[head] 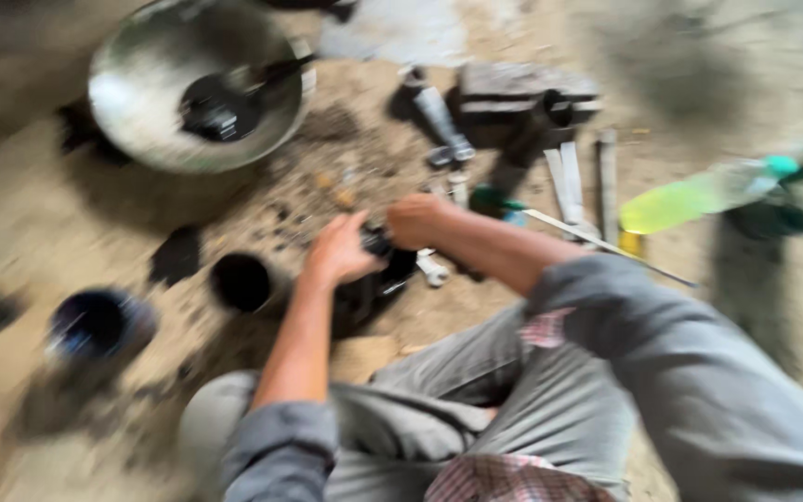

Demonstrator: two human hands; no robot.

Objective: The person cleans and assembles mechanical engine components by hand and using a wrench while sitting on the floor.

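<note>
Head view, blurred: two bare hands on a dark machine part, low over a dirt floor.

Left hand (341, 249) and right hand (417, 220) both curl around a black, rounded metal part (378, 274) resting on the sandy ground (11, 223) between the knees, probably steadied from both sides; the exact finger grip cannot be told through the blur. Just left of it: a black cylindrical sleeve (241, 282), open end up, and farther left a bluish cup-shaped piece (95, 323). Behind: a wide dull-metal bowl (141, 102) holding a dark ladle-like tool (220, 107). To the right: flat steel strips (569, 181), a heavy grey block (522, 93), and a yellow-green plastic bottle (690, 200) lying on its side. Grey trousers (559, 400) fill the foreground.
</note>
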